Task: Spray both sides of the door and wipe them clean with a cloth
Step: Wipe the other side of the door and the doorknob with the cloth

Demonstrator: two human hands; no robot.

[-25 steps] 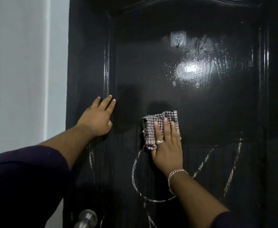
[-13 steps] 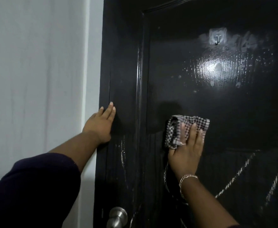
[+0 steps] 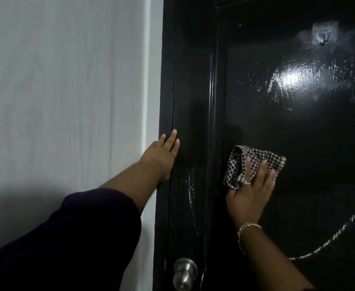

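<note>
A glossy black door [image 3: 298, 133] fills the right of the view, wet with spray droplets near the light glare and streaked with white foam lines lower down. My right hand [image 3: 251, 190] presses a folded black-and-white checked cloth [image 3: 254, 162] flat against the door panel, fingers straight over it. At the door's left edge my left hand [image 3: 162, 156] rests flat, fingers straight. No spray bottle is in view.
A silver round door knob [image 3: 185, 274] sits low on the door's left side. A small hook [image 3: 324, 36] on a clear pad is stuck high on the panel. A white wall [image 3: 67, 101] stands to the left of the door.
The view has swung left, so the door sits further right. My left hand has slid from the door stile to its left edge. My right hand keeps the cloth at about the same height.
</note>
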